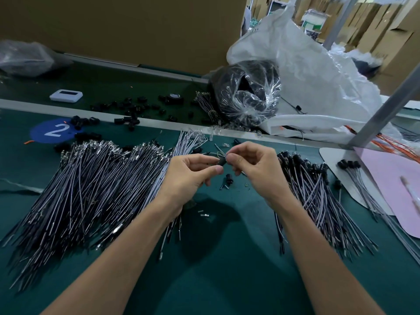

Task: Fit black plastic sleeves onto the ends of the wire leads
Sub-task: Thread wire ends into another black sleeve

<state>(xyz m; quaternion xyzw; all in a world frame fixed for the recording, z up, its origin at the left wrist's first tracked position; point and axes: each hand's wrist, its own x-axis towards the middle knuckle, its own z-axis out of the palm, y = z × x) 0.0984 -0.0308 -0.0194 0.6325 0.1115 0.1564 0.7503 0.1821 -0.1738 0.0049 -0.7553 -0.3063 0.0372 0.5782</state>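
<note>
Above the green mat, my left hand (193, 171) pinches a black plastic sleeve (221, 161) between thumb and fingers. My right hand (252, 164) meets it from the right, its fingertips pinching the end of a thin wire lead (218, 153) at the sleeve. A big pile of bare wire leads (95, 189) fans out to the left. Leads with black sleeves fitted (311, 183) lie in a heap to the right. Loose black sleeves (228, 179) lie just below my hands.
More black sleeves (134, 108) are scattered on the belt behind, near a white device (66, 95) and a tape roll (174, 98). A clear bag of black parts (245, 94) and a large white bag (318, 83) stand at the back right. Pink sheet (395, 185) lies right.
</note>
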